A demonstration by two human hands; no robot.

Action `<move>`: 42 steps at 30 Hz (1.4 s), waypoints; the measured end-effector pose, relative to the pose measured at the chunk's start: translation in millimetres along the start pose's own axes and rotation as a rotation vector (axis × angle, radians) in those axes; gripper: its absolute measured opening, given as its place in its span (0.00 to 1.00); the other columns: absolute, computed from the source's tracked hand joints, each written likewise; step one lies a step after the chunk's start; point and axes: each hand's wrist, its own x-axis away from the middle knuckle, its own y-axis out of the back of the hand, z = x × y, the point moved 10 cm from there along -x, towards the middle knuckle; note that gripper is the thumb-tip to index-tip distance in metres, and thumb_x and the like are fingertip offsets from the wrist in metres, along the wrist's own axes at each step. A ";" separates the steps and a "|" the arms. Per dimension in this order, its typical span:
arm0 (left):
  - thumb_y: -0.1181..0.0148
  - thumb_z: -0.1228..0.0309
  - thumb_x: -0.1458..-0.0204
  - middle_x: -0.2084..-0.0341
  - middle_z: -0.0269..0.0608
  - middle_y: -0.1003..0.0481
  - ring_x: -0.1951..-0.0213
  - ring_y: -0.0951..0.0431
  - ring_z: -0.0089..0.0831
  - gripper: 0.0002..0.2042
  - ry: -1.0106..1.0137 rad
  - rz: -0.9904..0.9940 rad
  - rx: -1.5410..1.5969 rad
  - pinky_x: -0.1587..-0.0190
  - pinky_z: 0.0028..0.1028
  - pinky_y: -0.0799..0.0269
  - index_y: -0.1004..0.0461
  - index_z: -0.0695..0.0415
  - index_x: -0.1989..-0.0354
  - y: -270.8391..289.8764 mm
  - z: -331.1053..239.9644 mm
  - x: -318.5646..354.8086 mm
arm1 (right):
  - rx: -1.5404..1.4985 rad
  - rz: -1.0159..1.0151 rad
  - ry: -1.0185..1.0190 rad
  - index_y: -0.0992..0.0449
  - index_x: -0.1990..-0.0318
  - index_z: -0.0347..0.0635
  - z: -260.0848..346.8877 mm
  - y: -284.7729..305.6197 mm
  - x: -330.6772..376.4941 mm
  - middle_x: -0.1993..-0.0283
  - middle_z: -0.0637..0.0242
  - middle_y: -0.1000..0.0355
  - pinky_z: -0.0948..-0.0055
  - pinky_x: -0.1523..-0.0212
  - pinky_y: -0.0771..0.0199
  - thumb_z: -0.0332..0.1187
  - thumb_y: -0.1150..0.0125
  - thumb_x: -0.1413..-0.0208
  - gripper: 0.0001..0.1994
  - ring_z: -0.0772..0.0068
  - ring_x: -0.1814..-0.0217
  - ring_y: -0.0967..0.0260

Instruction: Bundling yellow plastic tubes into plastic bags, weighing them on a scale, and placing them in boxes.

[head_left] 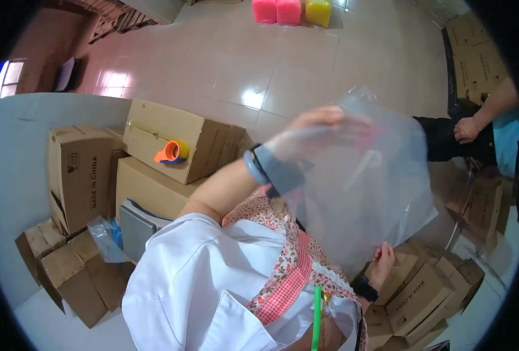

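Note:
A large clear plastic bag (370,193) hangs spread out in front of my chest. My left hand (324,126), blurred by motion, is up at the bag's far left part, with film over part of it. Its fingers reach rightward behind the film, too smeared to tell whether they grip. Lower down, my right hand (382,260) pinches the bag's near right edge between thumb and fingers. Nothing shows inside the bag apart from what may be my left hand.
Left of me, cartons (154,131) are stacked, one bearing an orange and yellow tape dispenser (172,152). More cartons (420,295) lie at my right. Another person's hand (466,130) rests at far right. Pink bundles (276,11) and a yellow bundle (318,13) stand on the tiled floor.

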 end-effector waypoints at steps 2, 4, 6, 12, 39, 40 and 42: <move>0.49 0.63 0.47 0.51 0.50 0.31 0.48 0.31 0.38 0.13 0.047 -0.062 -0.351 0.48 0.35 0.38 0.27 0.59 0.62 41.4 -7.2 6.0 | 0.249 -0.171 -0.081 0.27 0.56 0.40 9.9 16.8 21.7 0.60 0.64 0.30 0.68 0.56 0.29 0.39 0.52 0.41 0.13 0.69 0.56 0.32; 0.47 0.59 0.49 0.56 0.44 0.27 0.52 0.29 0.36 0.15 0.273 -0.220 -0.756 0.52 0.34 0.35 0.25 0.57 0.60 110.5 -1.4 9.5 | 0.122 -0.212 0.096 0.26 0.58 0.40 33.5 3.0 40.7 0.64 0.66 0.30 0.70 0.58 0.29 0.39 0.51 0.41 0.13 0.70 0.59 0.32; 0.44 0.58 0.52 0.61 0.42 0.25 0.57 0.26 0.35 0.15 0.562 -0.273 -1.568 0.55 0.35 0.33 0.24 0.56 0.61 191.5 -15.6 19.9 | -0.106 -0.257 0.490 0.25 0.61 0.41 83.2 -14.7 60.7 0.70 0.69 0.30 0.74 0.62 0.30 0.40 0.48 0.43 0.13 0.72 0.66 0.32; 0.42 0.58 0.51 0.71 0.42 0.25 0.69 0.26 0.28 0.19 0.194 -0.152 -1.749 0.64 0.26 0.30 0.28 0.62 0.59 76.9 35.7 -46.5 | -0.176 -0.408 0.153 0.27 0.69 0.38 100.7 -39.4 33.1 0.74 0.78 0.35 0.82 0.72 0.41 0.34 0.44 0.48 0.08 0.86 0.73 0.41; 0.26 0.63 0.71 0.46 0.56 0.40 0.47 0.35 0.46 0.50 -0.160 0.978 -1.741 0.50 0.37 0.34 0.52 0.61 0.39 -153.2 279.7 -143.9 | -0.723 -1.320 0.421 0.32 0.66 0.41 36.1 86.4 145.8 0.73 0.72 0.36 0.80 0.69 0.36 0.35 0.50 0.43 0.07 0.82 0.70 0.38; 0.26 0.63 0.71 0.46 0.56 0.40 0.47 0.35 0.46 0.50 -0.170 0.987 -1.749 0.50 0.37 0.34 0.52 0.61 0.39 -164.9 298.1 -136.7 | -0.631 -1.250 0.304 0.33 0.66 0.40 40.9 83.8 127.6 0.74 0.72 0.37 0.81 0.71 0.37 0.33 0.49 0.44 0.06 0.82 0.70 0.39; 0.28 0.65 0.70 0.52 0.57 0.34 0.50 0.32 0.47 0.48 -0.217 1.142 -1.646 0.53 0.36 0.32 0.51 0.57 0.38 -191.8 336.1 -112.8 | -0.572 -1.161 0.422 0.33 0.65 0.40 65.7 78.6 100.1 0.74 0.71 0.40 0.80 0.76 0.40 0.33 0.48 0.45 0.06 0.84 0.72 0.42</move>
